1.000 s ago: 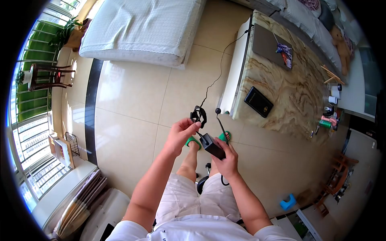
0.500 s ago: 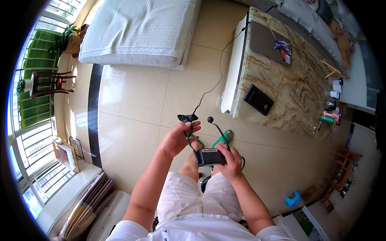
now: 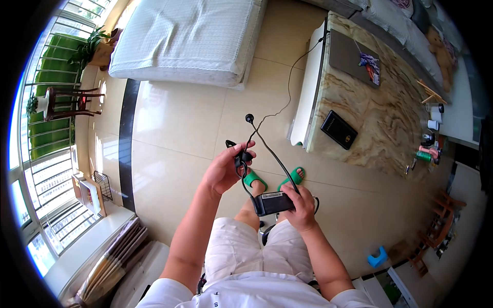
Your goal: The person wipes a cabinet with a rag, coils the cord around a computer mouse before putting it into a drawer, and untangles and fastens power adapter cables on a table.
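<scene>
My right hand (image 3: 300, 206) grips one end of a black power adapter (image 3: 275, 204) with a white label, held level above my lap. A thick black cord (image 3: 275, 155) rises from beside that hand, and its plug end (image 3: 249, 118) sticks up past my left hand. My left hand (image 3: 225, 168) is closed on a bunched black cable (image 3: 240, 162), with thumb and fingers around it. From there a thin cable (image 3: 280, 109) runs across the floor to the table edge beside a closed grey laptop (image 3: 352, 56). The exact shape of the part inside my left fingers is hard to make out.
A marble-topped table (image 3: 375, 120) stands ahead right, bearing a black boxy item (image 3: 339, 129) and small bottles and cups. A white-covered mattress (image 3: 185, 41) lies ahead left. A dark wooden stool (image 3: 72, 103) stands by the window, and a small blue stool (image 3: 377, 257) at right.
The cord's plug end has swung left and upward and now crosses the thin cable. My left fingers have closed in on the bunched cable. The whole view has shifted slightly.
</scene>
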The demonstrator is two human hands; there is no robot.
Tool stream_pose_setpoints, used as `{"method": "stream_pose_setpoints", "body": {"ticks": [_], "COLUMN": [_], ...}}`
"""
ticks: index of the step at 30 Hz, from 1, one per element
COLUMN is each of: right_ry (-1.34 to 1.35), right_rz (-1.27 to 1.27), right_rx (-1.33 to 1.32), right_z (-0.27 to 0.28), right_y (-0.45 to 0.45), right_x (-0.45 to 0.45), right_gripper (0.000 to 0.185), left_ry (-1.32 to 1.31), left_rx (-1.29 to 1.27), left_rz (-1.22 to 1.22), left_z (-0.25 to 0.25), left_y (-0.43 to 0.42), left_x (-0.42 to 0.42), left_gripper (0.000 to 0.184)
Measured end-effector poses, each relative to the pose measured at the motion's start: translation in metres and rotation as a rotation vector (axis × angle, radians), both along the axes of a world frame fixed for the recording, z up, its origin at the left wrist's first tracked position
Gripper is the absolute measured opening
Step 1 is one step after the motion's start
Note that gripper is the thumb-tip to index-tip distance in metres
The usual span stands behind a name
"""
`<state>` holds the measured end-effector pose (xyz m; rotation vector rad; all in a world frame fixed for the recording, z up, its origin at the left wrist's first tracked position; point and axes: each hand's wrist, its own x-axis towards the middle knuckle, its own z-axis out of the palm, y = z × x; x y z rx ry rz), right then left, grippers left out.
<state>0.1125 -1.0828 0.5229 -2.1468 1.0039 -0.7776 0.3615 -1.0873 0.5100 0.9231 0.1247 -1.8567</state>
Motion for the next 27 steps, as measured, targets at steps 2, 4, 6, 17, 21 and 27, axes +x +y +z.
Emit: {"method": "stream_pose_setpoints", "body": {"ticks": [2, 4, 6, 17, 21, 27], "right_ry": [0.009, 0.038, 0.074, 0.042, 0.029, -0.031], "right_rz": [-0.027, -0.033, -0.056, -0.227, -0.255, -0.317], "right_rx": [0.010, 0.007, 0.013, 0.106, 0.126, 0.070], "right_z": [-0.005, -0.004, -0.005, -0.004, -0.004, 0.012], "right_y": [0.001, 0.001, 0.002, 0.004, -0.005, -0.045], "right_x": [0.001, 0.002, 0.002, 0.003, 0.002, -0.006], "right_gripper": [0.052, 0.051, 0.049, 0.051, 0.051, 0.046], "left_ry": [0.037, 0.053, 0.068, 0.045, 0.037, 0.065], "left_rx": [0.001, -0.017, -0.034, -0.215, -0.233, -0.336], "left_rz": [0.078, 0.101, 0.124, 0.114, 0.103, 0.146], "left_z": [0.000, 0.000, 0.004, 0.030, 0.034, 0.050], "left_y": [0.001, 0.002, 0.003, 0.002, -0.006, -0.041], "left_x": [0.003, 0.009, 0.014, 0.028, 0.026, 0.016], "left_gripper": [0.043, 0.044, 0.046, 0.064, 0.067, 0.054]}}
